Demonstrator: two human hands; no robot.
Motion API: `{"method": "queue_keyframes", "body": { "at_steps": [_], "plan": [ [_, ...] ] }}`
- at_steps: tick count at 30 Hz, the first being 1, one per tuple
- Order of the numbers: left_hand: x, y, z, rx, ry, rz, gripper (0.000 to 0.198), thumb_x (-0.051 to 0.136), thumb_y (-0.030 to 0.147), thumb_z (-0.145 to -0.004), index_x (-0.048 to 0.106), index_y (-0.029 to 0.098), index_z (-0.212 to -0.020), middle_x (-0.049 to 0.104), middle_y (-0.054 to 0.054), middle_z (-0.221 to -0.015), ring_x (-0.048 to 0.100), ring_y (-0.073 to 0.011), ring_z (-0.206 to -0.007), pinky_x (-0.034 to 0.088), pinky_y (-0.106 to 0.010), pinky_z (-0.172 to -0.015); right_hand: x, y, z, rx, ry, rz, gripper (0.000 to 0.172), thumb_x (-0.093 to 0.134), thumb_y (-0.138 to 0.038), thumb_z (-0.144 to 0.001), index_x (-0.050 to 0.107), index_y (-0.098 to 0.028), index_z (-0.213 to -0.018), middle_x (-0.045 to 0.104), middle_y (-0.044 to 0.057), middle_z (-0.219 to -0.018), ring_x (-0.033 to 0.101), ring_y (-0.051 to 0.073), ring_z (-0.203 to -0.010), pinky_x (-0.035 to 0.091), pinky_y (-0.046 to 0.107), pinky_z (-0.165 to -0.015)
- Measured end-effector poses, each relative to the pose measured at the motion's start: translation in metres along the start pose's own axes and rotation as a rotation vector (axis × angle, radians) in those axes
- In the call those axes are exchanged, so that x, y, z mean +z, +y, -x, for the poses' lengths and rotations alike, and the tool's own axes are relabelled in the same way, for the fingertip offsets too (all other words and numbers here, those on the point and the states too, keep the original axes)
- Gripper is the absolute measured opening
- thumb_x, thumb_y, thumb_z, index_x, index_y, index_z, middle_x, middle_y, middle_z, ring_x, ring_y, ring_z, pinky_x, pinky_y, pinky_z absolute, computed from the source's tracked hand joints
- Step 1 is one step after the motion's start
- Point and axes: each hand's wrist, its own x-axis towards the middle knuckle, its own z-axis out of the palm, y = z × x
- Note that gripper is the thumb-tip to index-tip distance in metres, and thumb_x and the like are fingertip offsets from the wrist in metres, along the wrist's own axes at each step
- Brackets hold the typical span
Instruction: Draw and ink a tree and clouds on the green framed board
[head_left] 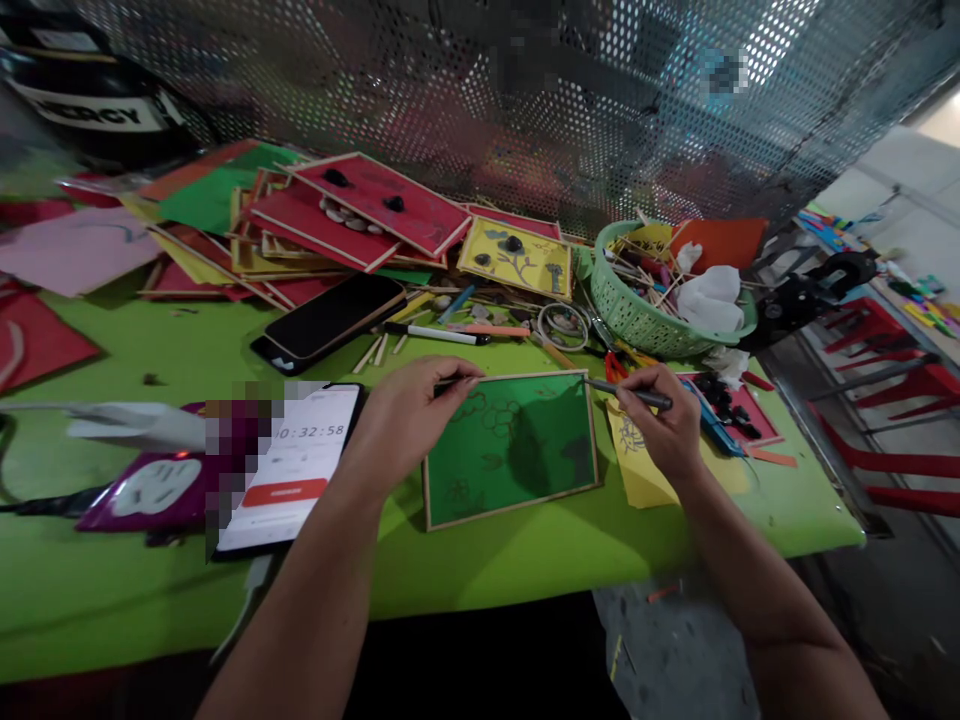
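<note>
A green card (487, 478) with a thin wooden stick frame lies on the table before me. Dark outlines of flowers and leaves are drawn on it, and shadows fall across its right half. My left hand (409, 415) is closed at the card's top left corner, thumb and finger pinching the frame's edge. Something small and dark shows between those fingers; I cannot make out what it is. In my right hand (664, 415) is a dark grey marker (634, 392), its tip at the card's top right corner. Yellow paper (649, 485) with a drawing lies beneath the right hand.
Framed red cards (390, 200) are piled at the back, beside a yellow one (517, 260). A green basket (637, 320) holds sticks and tissue. Left are a black phone (330, 318), a lit phone (300, 470) showing a timer and a purple device (150, 490). A white marker (439, 333) lies behind the card.
</note>
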Motion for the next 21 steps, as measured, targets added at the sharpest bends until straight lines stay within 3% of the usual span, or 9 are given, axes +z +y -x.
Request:
{"method": "queue_keyframes", "body": {
  "at_steps": [21],
  "plan": [
    [0.0008, -0.0003, 0.0003, -0.001, 0.007, 0.002, 0.026, 0.055, 0.04, -0.088, 0.075, 0.025, -0.096, 0.079, -0.006, -0.104, 0.071, -0.0282, -0.099, 0.053, -0.041, -0.09, -0.0001, 0.0016, 0.0012, 0.04, -0.004, -0.056, 0.005, 0.068, -0.025, -0.087, 0.067, -0.022, -0.084, 0.064, -0.002, -0.074, 0.056, 0.013, -0.061, 0.043, 0.027, -0.058]
  ]
}}
